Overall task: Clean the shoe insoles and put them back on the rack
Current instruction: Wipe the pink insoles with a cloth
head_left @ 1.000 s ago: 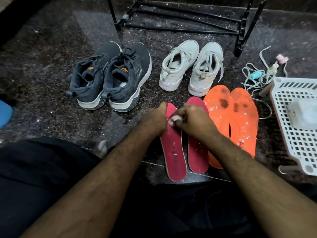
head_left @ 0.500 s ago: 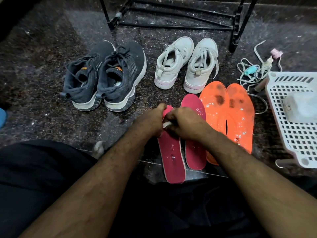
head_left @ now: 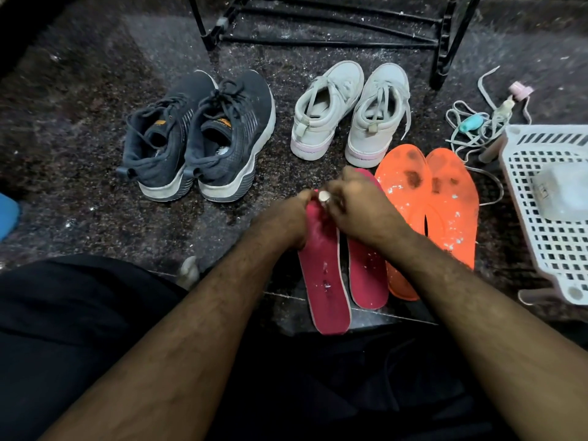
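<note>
The left hand (head_left: pixel 288 219) is gripping the pink insole (head_left: pixel 324 275) by its toe end, while the right hand (head_left: pixel 359 208) is pinching a small white wad (head_left: pixel 324 196) against it; orange insoles (head_left: pixel 445 211) are lying just right.

Speckled polished stone floor (head_left: pixel 95 192); white perforated plastic basket (head_left: pixel 553 237)

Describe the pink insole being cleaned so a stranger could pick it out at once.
Start at the black rack at the top, then drop past the white sneakers to four insoles on the floor. It is the leftmost pink insole, the only one held by both hands, nearest the viewer.
</note>
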Tool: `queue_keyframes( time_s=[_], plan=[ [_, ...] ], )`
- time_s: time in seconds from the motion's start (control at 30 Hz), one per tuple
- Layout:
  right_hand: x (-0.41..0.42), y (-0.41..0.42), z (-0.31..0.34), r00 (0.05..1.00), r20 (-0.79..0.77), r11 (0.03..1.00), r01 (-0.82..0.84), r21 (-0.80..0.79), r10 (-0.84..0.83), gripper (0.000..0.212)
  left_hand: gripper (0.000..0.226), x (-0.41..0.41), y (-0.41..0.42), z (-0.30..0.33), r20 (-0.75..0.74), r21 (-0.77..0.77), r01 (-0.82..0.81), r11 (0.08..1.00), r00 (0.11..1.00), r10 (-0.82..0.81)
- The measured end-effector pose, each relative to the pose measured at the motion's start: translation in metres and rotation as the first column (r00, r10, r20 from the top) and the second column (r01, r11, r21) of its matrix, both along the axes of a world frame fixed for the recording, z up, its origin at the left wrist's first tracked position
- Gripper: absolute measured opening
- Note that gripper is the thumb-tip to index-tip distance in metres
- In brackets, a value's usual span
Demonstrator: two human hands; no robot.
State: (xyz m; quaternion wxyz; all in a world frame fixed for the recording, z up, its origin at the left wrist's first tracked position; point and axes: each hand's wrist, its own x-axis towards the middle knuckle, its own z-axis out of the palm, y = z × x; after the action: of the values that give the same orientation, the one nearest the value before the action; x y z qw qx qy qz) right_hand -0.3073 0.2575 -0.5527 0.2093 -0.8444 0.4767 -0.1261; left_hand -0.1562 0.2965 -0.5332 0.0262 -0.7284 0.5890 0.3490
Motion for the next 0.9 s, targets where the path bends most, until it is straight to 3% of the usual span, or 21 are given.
queue_keyframes(
  time_s=[0.1, 0.23, 0.3, 0.47, 0.6, 0.7, 0.9],
  plan=[
    [-0.003, -0.004, -0.004, 0.991, 0.119, 0.996, 0.065, -0.064, -0.057, 0.016, 0.087, -0.002, -0.001, 0.003, -0.03, -0.042, 0.007, 0.999, 1.0, -0.009],
    [-0.001, -0.003, -0.003, 0.997, 0.076, 0.999, -0.031, -0.038, 0.034, 0.019, 0.073, -0.002, 0.0, 0.006, -0.057, -0.04, 0.028, 0.999, 0.998, -0.03],
    [0.0, -0.001, -0.004, 0.997, 0.062, 0.999, -0.039, -0.035, 0.041, 0.019, 0.078, -0.001, -0.001, 0.007, -0.079, -0.024, 0.03, 0.999, 0.996, -0.031],
    [-0.005, -0.004, -0.002, 0.99, 0.134, 0.996, 0.06, -0.068, -0.05, 0.026, 0.087, -0.001, -0.003, 0.009, -0.119, -0.005, 0.019, 1.0, 0.993, -0.019],
    [0.0, 0.002, -0.009, 1.0, -0.011, 0.994, -0.029, -0.102, 0.028, 0.014, 0.083, -0.001, -0.002, 0.006, -0.142, -0.007, -0.01, 1.0, 0.99, 0.009],
    [0.005, 0.008, -0.013, 0.994, -0.081, 0.994, -0.082, -0.075, 0.076, 0.021, 0.075, -0.003, 0.0, 0.005, -0.124, -0.034, -0.01, 0.999, 0.992, 0.005],
    [0.01, 0.021, 0.003, 0.956, -0.152, 0.967, -0.237, 0.095, 0.249, 0.013, 0.095, -0.002, -0.001, -0.001, -0.003, -0.029, 0.053, 0.998, 0.999, -0.053]
  ],
)
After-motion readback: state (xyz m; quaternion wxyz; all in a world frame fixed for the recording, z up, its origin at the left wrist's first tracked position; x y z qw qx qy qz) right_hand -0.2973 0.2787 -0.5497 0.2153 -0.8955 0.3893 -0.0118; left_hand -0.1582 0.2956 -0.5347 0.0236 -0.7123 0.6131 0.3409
